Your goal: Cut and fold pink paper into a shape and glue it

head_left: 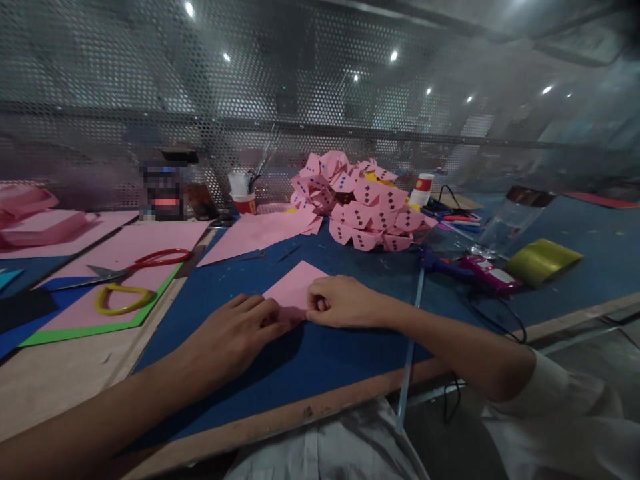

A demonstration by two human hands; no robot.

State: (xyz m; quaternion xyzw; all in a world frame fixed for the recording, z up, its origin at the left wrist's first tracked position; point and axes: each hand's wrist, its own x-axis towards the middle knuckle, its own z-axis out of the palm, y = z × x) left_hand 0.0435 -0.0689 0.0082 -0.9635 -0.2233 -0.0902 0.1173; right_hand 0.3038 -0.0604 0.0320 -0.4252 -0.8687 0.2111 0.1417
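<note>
A small pink paper (295, 288) lies on the blue table mat, one corner pointing away from me. My left hand (250, 325) presses on its lower left edge, fingers bent together with the thumb stretched along the near edge. On its right side, my right hand (340, 302) is curled, with fingertips and thumb closed on the paper's edge. Both hands nearly meet at the near edge, where the fingers hide part of the paper. Behind them sits a heap of folded pink paper shapes (373, 207) with dark and blue diamond marks.
Red-handled scissors (160, 259) and yellow-handled scissors (125, 299) lie on paper sheets at left. A glue gun (445, 267), yellow tape roll (544, 262) and tilted clear bottle (515, 217) are at right. A glue stick (413, 347) crosses the table's front edge.
</note>
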